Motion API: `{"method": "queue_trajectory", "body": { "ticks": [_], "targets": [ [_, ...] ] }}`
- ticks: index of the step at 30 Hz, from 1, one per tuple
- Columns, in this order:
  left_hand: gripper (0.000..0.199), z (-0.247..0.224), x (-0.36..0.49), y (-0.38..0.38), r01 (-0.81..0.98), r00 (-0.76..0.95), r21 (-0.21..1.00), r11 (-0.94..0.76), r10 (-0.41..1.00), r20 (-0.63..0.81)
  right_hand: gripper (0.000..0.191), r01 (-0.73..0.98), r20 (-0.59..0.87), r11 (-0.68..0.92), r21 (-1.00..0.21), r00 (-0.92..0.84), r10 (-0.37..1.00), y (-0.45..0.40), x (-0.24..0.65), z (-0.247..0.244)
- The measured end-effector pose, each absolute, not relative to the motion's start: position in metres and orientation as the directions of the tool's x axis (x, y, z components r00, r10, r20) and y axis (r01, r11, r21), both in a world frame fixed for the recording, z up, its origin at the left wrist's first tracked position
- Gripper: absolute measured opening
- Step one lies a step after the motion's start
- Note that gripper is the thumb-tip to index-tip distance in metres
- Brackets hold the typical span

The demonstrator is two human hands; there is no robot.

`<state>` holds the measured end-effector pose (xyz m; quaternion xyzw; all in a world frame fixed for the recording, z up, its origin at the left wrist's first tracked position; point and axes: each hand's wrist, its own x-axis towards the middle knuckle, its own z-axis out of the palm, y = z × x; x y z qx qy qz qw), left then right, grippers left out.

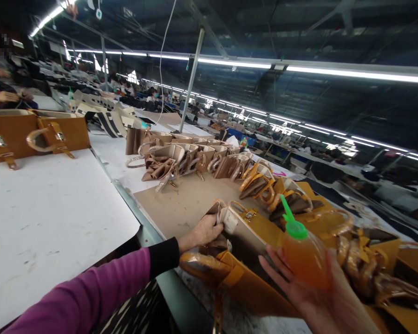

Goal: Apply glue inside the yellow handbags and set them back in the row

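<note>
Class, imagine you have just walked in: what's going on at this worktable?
A person's left hand grips the brownish lining of an open mustard bag. Their right hand cradles a green-topped bottle of orange liquid beside it, its fingers spread. More mustard bags lie to the right, with brown bags lined up beyond. Two tan bags stand on the white surface at left.

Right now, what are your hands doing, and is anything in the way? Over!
Left hand: gripping open handbag. Right hand: holding green-nozzled squeeze bottle. Other handbags crowd close, might get in the way. Over.
</note>
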<state>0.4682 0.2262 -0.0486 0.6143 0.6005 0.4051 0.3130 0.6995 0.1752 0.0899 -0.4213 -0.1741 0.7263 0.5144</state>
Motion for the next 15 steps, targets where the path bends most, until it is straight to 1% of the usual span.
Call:
{"method": "queue_trajectory", "body": {
  "ticks": [4,7,12,15],
  "targets": [
    [0.019,-0.053,0.461,0.232,0.354,0.008,0.923,-0.151,0.987,0.158,0.053,-0.63,-0.404,-0.381,-0.677,-0.115,0.907,0.176,0.708,0.084],
    [0.023,-0.043,0.456,0.234,0.269,0.063,0.938,-0.218,0.976,0.209,0.05,-0.648,-0.406,-0.362,-0.67,-0.089,0.91,0.173,0.715,0.081],
    [0.023,0.003,0.448,0.237,0.201,0.169,0.93,-0.308,0.946,0.277,0.049,-0.644,-0.416,-0.345,-0.683,-0.045,0.908,0.161,0.731,0.081],
    [0.017,0.044,0.441,0.246,0.21,0.236,0.915,-0.343,0.926,0.293,0.05,-0.607,-0.449,-0.396,-0.689,-0.071,0.891,0.156,0.742,0.078]
  ]
}}
